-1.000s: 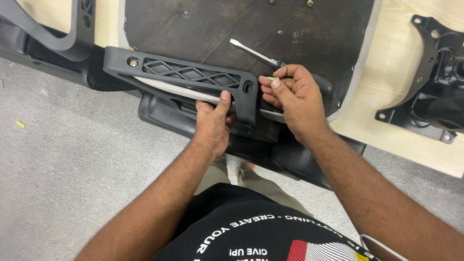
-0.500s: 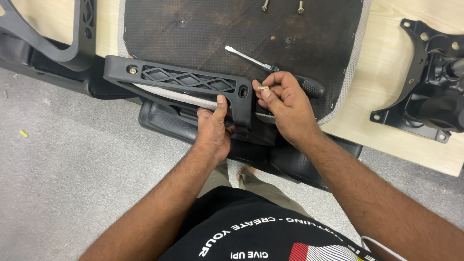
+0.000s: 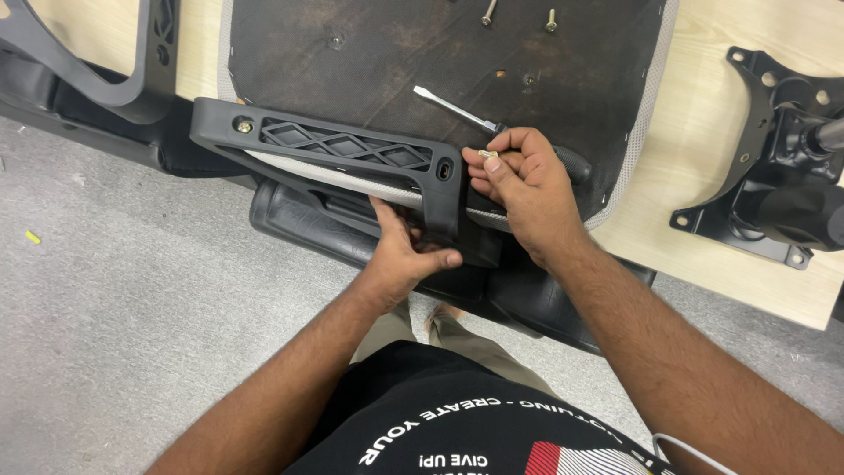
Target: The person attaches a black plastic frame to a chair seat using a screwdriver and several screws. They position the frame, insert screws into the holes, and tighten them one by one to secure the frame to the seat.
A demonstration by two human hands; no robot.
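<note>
Fingers (image 3: 492,167) of the right hand (image 3: 527,198) pinch a small screw (image 3: 489,155) beside the hole in the black armrest bracket (image 3: 352,154), hiding part of the screwdriver (image 3: 457,110). Left hand (image 3: 404,255) curls around the bracket's lower leg, its fingertips hidden behind, against the upturned seat base (image 3: 396,53) on the counter (image 3: 703,176).
</note>
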